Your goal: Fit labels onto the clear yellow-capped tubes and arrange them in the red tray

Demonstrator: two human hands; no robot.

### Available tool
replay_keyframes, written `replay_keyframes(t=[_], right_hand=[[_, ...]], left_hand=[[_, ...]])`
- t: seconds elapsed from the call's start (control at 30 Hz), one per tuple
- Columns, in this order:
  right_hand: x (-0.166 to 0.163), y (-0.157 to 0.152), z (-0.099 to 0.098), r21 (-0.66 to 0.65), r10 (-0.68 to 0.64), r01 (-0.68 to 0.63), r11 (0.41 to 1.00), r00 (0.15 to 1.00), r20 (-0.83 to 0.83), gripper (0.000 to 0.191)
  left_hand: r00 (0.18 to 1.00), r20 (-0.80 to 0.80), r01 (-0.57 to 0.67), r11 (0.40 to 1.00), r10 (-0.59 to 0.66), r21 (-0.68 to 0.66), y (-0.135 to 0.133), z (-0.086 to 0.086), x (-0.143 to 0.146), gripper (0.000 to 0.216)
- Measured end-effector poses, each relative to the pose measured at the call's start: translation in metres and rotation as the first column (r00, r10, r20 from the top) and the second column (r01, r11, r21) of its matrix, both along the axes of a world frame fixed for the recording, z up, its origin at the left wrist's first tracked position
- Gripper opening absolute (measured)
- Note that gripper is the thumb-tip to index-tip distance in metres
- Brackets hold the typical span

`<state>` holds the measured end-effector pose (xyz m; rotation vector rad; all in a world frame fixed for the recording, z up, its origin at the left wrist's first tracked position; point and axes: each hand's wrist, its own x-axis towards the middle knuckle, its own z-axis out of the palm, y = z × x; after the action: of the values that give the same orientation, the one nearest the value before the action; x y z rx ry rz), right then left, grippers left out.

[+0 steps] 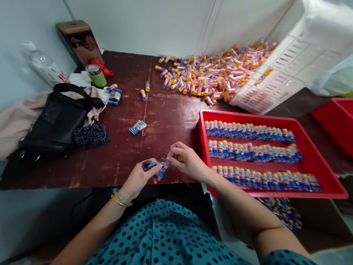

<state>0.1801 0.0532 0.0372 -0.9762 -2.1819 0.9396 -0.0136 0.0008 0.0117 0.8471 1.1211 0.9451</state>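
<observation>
My left hand [139,176] is closed around a small clear and blue printed packet [162,168], just above the table's front edge. Right beside it, my right hand [188,162] pinches a small yellow-capped tube [180,158], mostly hidden by the fingers, at the packet's upper end. Whether the tube is inside the packet I cannot tell. Farther forward on the table lie flat blue packets [138,127] with a small yellow ring [143,134] beside them. Two loose yellow-capped tubes [147,86] rest beyond those.
To the right, a red tray [336,192] holds three rows of filled packets. A heap of capped tubes [201,76] spills from a tilted white basket [281,73]. At left are a black bag [62,120], a bottle [45,64] and a green jar [96,75]. A red bin [343,126] stands far right.
</observation>
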Motion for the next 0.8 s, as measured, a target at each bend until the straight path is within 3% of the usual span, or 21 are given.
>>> replay_keyframes(t=[0.17,0.27,0.4,0.47,0.63,0.8], right_hand=[[0.01,-0.001,0.002,-0.069,-0.015,0.009,0.998,0.995,-0.094,0.019],[0.023,0.002,0.005,-0.191,-0.143,0.102,0.976,0.966,-0.214,0.023],[0.039,0.004,0.01,-0.485,-0.283,0.088,0.87,0.894,-0.347,0.031],[0.042,0.001,0.013,-0.563,-0.301,0.052,0.825,0.883,-0.36,0.033],[0.036,-0.004,0.019,-0.61,-0.295,0.027,0.792,0.892,-0.344,0.034],[0.032,-0.007,0.015,-0.501,-0.233,0.025,0.865,0.905,-0.357,0.029]], left_hand=[[0.996,-0.045,0.075,0.997,-0.076,-0.031,-0.002,-0.007,-0.007,0.029],[0.997,-0.027,0.069,0.997,-0.069,-0.018,-0.003,-0.011,-0.006,0.029],[0.998,-0.019,0.059,0.997,-0.06,-0.049,-0.004,-0.012,-0.003,0.029],[0.997,-0.033,0.064,0.997,-0.065,-0.039,-0.004,-0.012,-0.002,0.029],[0.994,-0.057,0.096,0.995,-0.095,0.003,-0.003,-0.007,0.002,0.028],[0.99,-0.048,0.13,0.991,-0.129,0.013,-0.003,-0.001,0.01,0.025]])
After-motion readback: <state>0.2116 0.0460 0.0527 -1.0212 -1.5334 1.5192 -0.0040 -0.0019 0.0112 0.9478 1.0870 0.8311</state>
